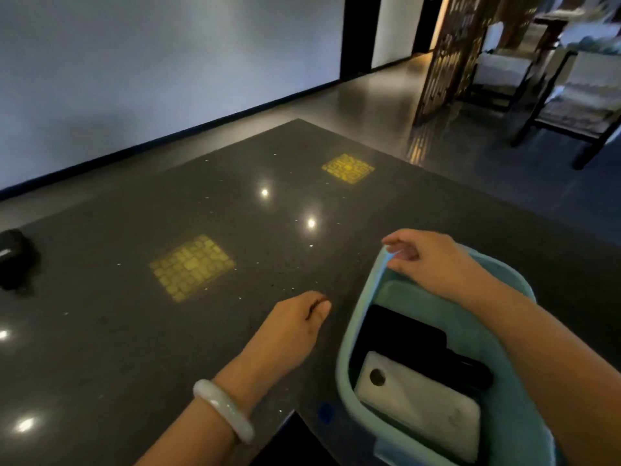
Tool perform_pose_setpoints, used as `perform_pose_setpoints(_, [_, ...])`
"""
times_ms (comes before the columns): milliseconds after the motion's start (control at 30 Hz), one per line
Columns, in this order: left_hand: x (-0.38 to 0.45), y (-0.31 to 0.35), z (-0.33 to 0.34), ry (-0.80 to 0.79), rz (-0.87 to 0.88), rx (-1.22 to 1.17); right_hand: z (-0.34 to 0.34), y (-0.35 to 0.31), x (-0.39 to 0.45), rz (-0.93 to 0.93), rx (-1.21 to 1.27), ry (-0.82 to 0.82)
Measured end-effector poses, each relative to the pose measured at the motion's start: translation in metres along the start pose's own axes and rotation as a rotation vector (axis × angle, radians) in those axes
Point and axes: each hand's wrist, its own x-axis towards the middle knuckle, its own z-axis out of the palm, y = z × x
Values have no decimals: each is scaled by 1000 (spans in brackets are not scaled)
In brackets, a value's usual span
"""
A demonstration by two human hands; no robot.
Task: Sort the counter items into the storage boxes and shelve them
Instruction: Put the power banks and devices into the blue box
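The right hand (433,260) pinches the far rim of the teal storage box (356,331); the left hand (292,326) hovers loosely curled over the dark counter (134,331), holding nothing. The box sits at the counter's near right, with a white phone (420,405) and a black device (413,341) inside. A one-handed rim pull could tip it, spilling both.

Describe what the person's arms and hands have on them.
Both forearms are bare, with no sleeves in view. The left wrist wears a smooth, rounded, pale whitish bangle. The left hand and right hand have no gloves; no rings or watch can be made out.
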Motion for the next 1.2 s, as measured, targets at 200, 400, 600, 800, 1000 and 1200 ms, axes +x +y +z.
perform_pose_setpoints(200, [-40,-67,-53,135,-93,301,56,-103,33,-235,-302,-325])
perform_pose_setpoints(400, [-104,-140,-110,229,-325,510,142,-198,58,-476,-501,-522])
perform_pose_setpoints(600, [-172,-219,-155,321,-556,509,227,-285,74,-605,-492,-631])
perform_pose_setpoints(800, [-207,-280,-206,421,-726,461,302,-359,86,-625,-382,-667])
perform_pose_setpoints(1000, [-190,-337,-262,536,-795,458,361,-412,110,-552,-241,-592])
perform_pose_setpoints(1200, [-168,-401,-304,585,-921,366,408,-442,155,-485,-172,-554])
